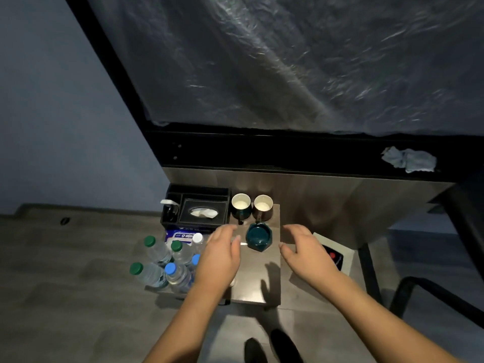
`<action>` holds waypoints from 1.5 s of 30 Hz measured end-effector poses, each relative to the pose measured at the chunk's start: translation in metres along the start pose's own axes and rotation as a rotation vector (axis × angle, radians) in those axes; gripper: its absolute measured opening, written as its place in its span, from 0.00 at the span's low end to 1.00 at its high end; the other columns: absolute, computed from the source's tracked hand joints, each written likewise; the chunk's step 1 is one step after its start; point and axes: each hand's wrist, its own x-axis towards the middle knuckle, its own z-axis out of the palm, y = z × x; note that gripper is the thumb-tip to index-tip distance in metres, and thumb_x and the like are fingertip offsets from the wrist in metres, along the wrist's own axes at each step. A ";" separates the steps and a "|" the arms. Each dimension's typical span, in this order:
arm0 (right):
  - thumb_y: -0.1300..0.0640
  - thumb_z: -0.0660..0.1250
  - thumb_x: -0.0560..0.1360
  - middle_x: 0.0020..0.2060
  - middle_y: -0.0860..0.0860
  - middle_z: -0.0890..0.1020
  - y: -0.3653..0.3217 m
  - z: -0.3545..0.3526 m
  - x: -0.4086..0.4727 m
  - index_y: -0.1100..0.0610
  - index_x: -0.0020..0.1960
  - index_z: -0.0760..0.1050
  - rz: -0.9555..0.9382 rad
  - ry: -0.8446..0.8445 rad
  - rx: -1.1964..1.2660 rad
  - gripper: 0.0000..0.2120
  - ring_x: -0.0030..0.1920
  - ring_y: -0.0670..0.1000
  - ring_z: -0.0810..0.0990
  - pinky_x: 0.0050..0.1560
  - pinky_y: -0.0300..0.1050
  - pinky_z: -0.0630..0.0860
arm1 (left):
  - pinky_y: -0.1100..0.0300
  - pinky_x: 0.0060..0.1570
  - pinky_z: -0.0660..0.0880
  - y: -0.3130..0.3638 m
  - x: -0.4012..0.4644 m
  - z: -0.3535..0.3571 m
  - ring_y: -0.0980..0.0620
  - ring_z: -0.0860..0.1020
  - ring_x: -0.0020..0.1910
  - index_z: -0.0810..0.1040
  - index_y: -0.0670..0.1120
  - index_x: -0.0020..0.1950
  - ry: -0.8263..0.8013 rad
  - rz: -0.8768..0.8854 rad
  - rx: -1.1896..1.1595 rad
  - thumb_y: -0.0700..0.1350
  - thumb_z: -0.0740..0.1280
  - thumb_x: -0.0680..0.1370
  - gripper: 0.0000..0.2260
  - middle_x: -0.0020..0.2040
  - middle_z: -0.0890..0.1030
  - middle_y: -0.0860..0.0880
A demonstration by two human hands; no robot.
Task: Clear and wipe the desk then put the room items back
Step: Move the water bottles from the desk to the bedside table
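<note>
Both hands, L [222,254] & R [305,251], hover relaxed beside teal ashtray [259,238].

The scene is dim and bluish, lit from above and slightly behind the person — hand shadows fall forward on the brown tray [255,281]. Soft glare streaks the crinkled plastic sheet [301,61], which looks smeared with blur. Wide-angle distortion bends the dark desk edge [288,153] and stretches the corners — fine detail stays soft and noisy.
</note>
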 end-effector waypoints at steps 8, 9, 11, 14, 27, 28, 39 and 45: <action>0.50 0.62 0.79 0.71 0.48 0.68 0.059 -0.059 -0.046 0.51 0.72 0.66 0.129 0.246 0.083 0.23 0.66 0.51 0.72 0.66 0.47 0.71 | 0.56 0.61 0.70 0.080 0.016 0.035 0.50 0.73 0.61 0.74 0.46 0.65 -0.053 0.222 0.047 0.46 0.61 0.81 0.13 0.61 0.77 0.50; 0.51 0.62 0.79 0.71 0.48 0.68 0.070 -0.070 -0.055 0.52 0.72 0.66 0.149 0.285 0.093 0.22 0.68 0.50 0.70 0.67 0.45 0.69 | 0.56 0.60 0.71 0.096 0.017 0.041 0.50 0.74 0.60 0.74 0.46 0.64 -0.071 0.272 0.066 0.46 0.61 0.81 0.13 0.60 0.77 0.50; 0.52 0.62 0.79 0.71 0.47 0.68 0.097 -0.094 -0.075 0.53 0.72 0.66 0.205 0.355 0.123 0.22 0.69 0.50 0.68 0.67 0.44 0.66 | 0.55 0.61 0.72 0.133 0.018 0.057 0.50 0.75 0.60 0.75 0.46 0.63 -0.101 0.369 0.092 0.46 0.63 0.80 0.12 0.60 0.78 0.50; 0.51 0.62 0.79 0.71 0.48 0.67 0.151 -0.132 -0.118 0.52 0.72 0.65 0.306 0.465 0.162 0.23 0.69 0.49 0.68 0.69 0.47 0.67 | 0.57 0.63 0.70 0.207 0.011 0.096 0.50 0.74 0.62 0.75 0.47 0.64 -0.146 0.513 0.099 0.47 0.63 0.80 0.13 0.63 0.76 0.51; 0.54 0.65 0.78 0.68 0.53 0.71 0.413 -0.271 -0.402 0.58 0.71 0.68 0.770 0.977 0.287 0.23 0.68 0.51 0.70 0.66 0.37 0.62 | 0.68 0.59 0.67 0.572 -0.174 0.316 0.57 0.72 0.65 0.72 0.51 0.67 -0.415 1.106 -0.065 0.51 0.63 0.81 0.15 0.65 0.75 0.55; 0.55 0.64 0.78 0.68 0.53 0.71 0.425 -0.277 -0.424 0.58 0.71 0.67 0.805 1.001 0.292 0.23 0.68 0.51 0.70 0.65 0.36 0.61 | 0.68 0.59 0.66 0.592 -0.192 0.329 0.58 0.72 0.65 0.72 0.51 0.67 -0.450 1.130 -0.086 0.50 0.63 0.81 0.15 0.65 0.74 0.56; 0.52 0.63 0.78 0.69 0.50 0.71 0.575 -0.335 -0.576 0.54 0.72 0.67 1.112 1.221 0.337 0.23 0.68 0.48 0.69 0.66 0.41 0.64 | 0.57 0.61 0.74 0.770 -0.314 0.489 0.51 0.77 0.59 0.77 0.45 0.62 -0.693 1.400 -0.258 0.43 0.68 0.78 0.12 0.60 0.79 0.50; 0.50 0.62 0.79 0.71 0.48 0.68 0.683 -0.407 -0.609 0.52 0.73 0.65 1.195 1.211 0.307 0.23 0.68 0.49 0.70 0.67 0.44 0.66 | 0.60 0.58 0.74 0.892 -0.344 0.590 0.55 0.76 0.58 0.75 0.49 0.63 -0.813 1.397 -0.293 0.48 0.64 0.80 0.12 0.60 0.77 0.54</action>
